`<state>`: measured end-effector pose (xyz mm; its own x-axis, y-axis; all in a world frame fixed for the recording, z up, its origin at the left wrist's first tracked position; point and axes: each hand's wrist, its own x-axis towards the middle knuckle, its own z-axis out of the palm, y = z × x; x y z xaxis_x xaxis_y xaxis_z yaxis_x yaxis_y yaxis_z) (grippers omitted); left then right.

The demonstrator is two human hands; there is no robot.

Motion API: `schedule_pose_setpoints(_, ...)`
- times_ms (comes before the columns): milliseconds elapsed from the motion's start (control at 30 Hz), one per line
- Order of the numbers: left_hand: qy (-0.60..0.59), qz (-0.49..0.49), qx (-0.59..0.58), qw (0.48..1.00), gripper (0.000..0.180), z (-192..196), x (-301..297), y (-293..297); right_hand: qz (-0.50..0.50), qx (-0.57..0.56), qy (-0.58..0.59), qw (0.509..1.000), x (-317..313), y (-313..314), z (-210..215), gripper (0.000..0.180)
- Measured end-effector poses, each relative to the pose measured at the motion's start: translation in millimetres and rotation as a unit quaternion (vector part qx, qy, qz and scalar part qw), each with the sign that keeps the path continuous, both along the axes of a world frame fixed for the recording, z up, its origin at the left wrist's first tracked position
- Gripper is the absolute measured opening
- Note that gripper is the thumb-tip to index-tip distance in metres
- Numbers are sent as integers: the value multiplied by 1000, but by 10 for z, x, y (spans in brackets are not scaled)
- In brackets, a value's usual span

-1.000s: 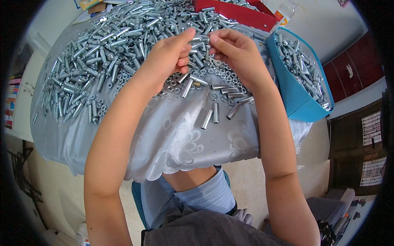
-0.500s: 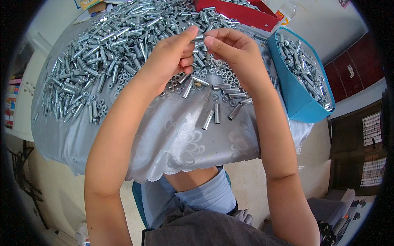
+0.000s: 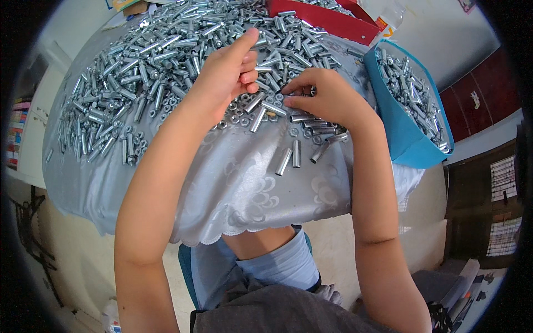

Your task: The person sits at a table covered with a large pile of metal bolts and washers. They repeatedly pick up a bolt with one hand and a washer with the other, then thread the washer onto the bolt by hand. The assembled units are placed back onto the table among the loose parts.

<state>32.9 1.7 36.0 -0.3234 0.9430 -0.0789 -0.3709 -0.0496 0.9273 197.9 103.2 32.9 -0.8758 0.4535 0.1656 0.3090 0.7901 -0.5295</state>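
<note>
Right grip [image 3: 328,95] parted by nuts [image 3: 278,97], left grip [image 3: 223,75] unclear, sleeve [image 3: 257,119] pointing away, slanting right

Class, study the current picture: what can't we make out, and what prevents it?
All in the head view:
- Left hand: whether it holds anything; its own curled fingers hide the palm.
- Right hand: whether its fingertips pinch something; details there are too small.
- Red box: its far end; the picture's top edge cuts it off.
- Blue box: its floor; heaped metal parts cover it.
</note>
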Motion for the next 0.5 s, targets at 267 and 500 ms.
schedule_pose_setpoints(267, 17, 11, -8, 1000, 41, -51, -27, 26, -22, 50, 110, 992, -23, 89, -15, 16)
schedule_pose_setpoints(500, 39, 28, -10, 999, 41, -95, -63, 41, -6, -3, 3, 1000, 42, 95, 16, 19)
